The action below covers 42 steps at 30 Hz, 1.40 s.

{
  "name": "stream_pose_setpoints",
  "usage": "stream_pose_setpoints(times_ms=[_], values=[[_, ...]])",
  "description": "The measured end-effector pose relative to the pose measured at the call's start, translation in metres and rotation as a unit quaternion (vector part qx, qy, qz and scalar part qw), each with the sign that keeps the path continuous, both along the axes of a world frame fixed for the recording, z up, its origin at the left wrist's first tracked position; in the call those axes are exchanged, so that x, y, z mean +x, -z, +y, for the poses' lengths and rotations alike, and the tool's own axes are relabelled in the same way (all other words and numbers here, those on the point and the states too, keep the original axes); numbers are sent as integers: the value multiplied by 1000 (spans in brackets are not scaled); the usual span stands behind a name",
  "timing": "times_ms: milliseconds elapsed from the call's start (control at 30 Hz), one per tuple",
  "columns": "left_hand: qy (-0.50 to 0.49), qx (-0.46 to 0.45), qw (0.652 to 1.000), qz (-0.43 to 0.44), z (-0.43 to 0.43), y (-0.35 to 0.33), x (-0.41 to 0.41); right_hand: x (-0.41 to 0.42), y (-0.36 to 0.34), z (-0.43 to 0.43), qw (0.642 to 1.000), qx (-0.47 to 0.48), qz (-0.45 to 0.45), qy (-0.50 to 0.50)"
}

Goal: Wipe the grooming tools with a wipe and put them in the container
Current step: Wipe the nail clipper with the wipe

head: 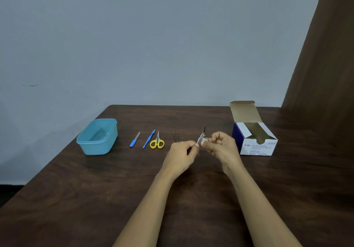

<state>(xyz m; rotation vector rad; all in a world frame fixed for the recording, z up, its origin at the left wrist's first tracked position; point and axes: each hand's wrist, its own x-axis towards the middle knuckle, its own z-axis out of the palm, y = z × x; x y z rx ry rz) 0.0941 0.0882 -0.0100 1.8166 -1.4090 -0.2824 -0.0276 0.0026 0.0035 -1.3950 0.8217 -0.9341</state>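
Two hands meet above the table, between the tweezers and the open swab box. The left hand pinches the lower end of the clipper, whose lever is swung up. The right hand, fingers curled, pinches a white wipe against the clipper's side. Left of the hands lie the tweezers, scissors, a blue pusher and a file in a row, then the lidless container, well apart.

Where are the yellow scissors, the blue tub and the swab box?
yellow scissors (157,140), head view, where the blades meet the handles.
blue tub (95,148), head view, on its front wall.
swab box (257,148), head view, on its printed front face.
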Motion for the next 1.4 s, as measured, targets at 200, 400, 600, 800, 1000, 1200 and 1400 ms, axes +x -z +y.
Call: stream_pose_setpoints(times_ms=[200, 400, 600, 800, 1000, 1200, 1400], values=[[11, -6, 1000, -3, 1, -1, -1, -1, -2, 1, 986, 125, -107, -23], [-1, -28, 999, -17, -1, 4, 2, 1, -1, 2, 998, 51, -38, -20], [0, -21, 999, -37, -1, 5, 3, -2, -3, 4, 1000, -5, -1, -23], [4, -22, 999, -32, -3, 6, 2, -1, -1, 2, 988, 109, -112, -22], [-2, -19, 999, -48, 0, 1, -1, 1, 0, 3, 998, 53, -30, -30], [-16, -19, 997, -67, 1, 0, 0, 3, 3, 2, 998, -35, 46, -25], [-12, -28, 998, -53, 0, 0, -3, 3, 2, 1, 989, 105, -96, -27]])
